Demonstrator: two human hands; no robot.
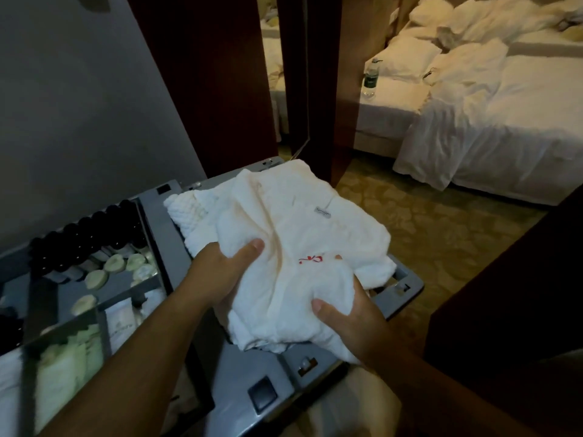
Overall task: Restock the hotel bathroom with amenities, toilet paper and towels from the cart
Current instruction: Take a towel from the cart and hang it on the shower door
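A folded white towel (293,234) with a small grey label and a red embroidered mark is held over the grey housekeeping cart (407,288). My left hand (220,269) grips its near left edge, thumb on top. My right hand (344,316) grips the near right corner, fingers curled into the cloth. A second white waffle-textured towel (183,212) lies under it in the cart's right bin. The cart's left trays hold a row of dark bottles (85,234), round pale-green soaps (126,266) and white packets (120,323).
Dark wooden door frame and panels (220,74) stand behind the cart. An unmade bed with white linen (492,121) fills the right side, a water bottle (369,78) on it. Patterned carpet (441,241) lies between. A dark furniture edge (511,294) stands at right.
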